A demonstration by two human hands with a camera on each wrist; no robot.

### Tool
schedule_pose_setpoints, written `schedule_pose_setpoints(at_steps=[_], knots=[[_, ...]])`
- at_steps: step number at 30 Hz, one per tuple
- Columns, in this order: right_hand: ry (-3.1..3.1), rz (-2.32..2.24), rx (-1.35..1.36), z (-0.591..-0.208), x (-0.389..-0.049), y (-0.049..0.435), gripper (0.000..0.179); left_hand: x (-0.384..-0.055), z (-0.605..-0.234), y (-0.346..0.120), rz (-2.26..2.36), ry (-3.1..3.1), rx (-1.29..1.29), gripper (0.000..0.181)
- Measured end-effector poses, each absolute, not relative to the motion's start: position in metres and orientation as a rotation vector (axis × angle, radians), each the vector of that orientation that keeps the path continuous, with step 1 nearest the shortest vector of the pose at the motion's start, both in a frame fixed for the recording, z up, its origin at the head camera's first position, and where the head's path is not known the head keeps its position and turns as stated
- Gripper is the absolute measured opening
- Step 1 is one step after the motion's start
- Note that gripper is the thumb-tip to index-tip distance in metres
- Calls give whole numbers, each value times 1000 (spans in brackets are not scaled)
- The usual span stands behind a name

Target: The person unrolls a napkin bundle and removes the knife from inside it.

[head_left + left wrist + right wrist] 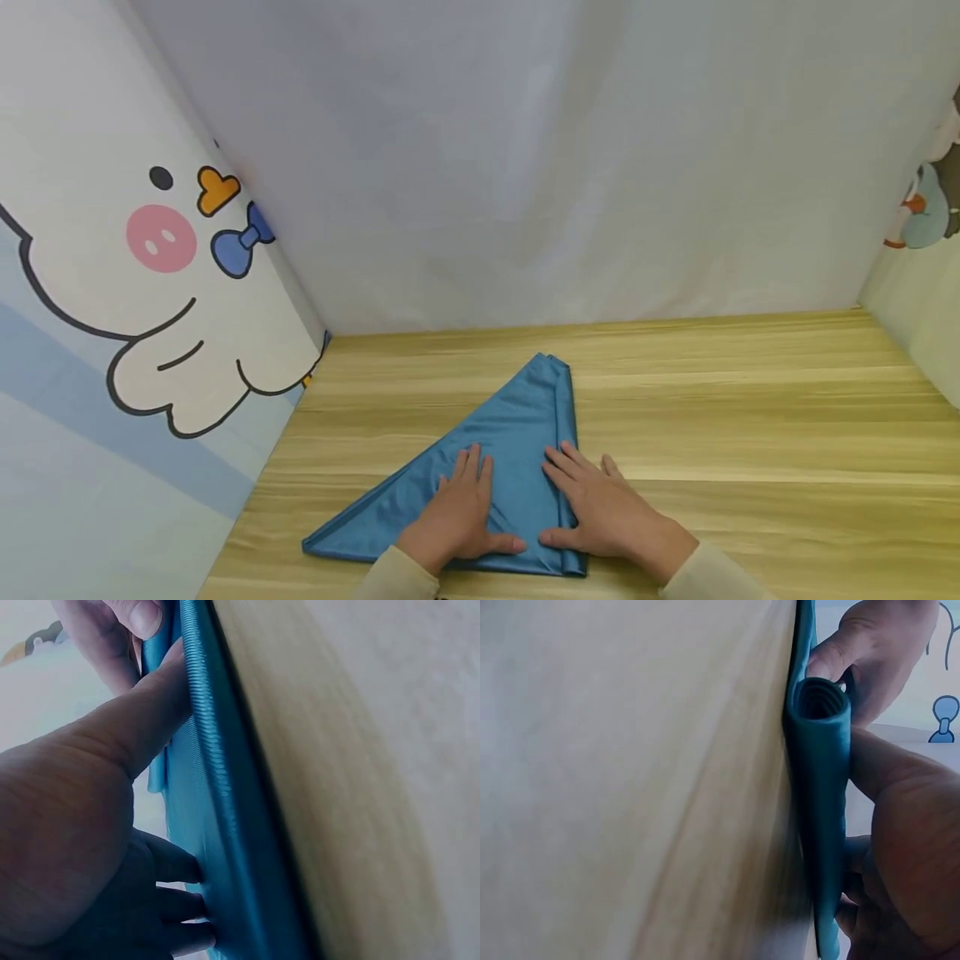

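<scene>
A shiny blue cloth (517, 442) lies on the table, folded into a triangle with its right edge rolled into a narrow band. My left hand (461, 512) rests on the middle of the cloth, fingers spread and pointing away, thumb toward the right. Over the rolled edge lies my right hand (603, 508), its fingers straight and its thumb near the bottom of the roll. In the right wrist view, the end of the cloth roll (821, 757) shows several coiled layers. The left wrist view has the thumb on the cloth (225, 825) along its near edge.
The wood-grain table (750, 433) extends to the right and behind the cloth. A pale curtain (562, 167) stands along its back edge. At the left hangs a sheet with a cartoon animal (161, 237), and at the right is another printed cloth (926, 208).
</scene>
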State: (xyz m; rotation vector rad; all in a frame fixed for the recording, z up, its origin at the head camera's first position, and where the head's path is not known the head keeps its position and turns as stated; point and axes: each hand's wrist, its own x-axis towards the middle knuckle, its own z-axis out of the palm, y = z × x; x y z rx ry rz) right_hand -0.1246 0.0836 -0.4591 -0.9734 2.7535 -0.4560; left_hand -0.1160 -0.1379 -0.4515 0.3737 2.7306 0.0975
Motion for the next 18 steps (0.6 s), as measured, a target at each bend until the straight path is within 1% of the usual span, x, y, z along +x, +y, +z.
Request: schedule_pose_setpoints(at_steps=[18], knots=[[2752,-455,-941,-456,-124,88,91,-114,-446,-137,57,2735,350,119]])
